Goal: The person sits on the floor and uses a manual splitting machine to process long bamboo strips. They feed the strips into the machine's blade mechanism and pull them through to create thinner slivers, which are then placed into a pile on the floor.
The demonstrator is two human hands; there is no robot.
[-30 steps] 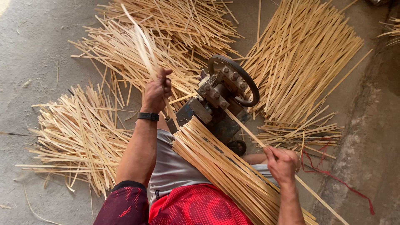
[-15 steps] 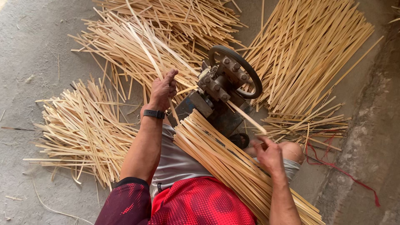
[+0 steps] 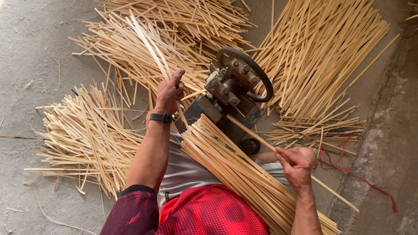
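A: The bundle of strips on the lap runs off the bottom edge, its far end unseen.

B: And the splitting machine? Its base is buried behind that bundle.

A: The right hand covers part of its strip; the left hand hides where its fingers pinch.

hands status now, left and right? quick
Left hand: closed, gripping thin bamboo strips coming out of the splitting machine.
Right hand: closed on a single bamboo slat pointed into the machine.
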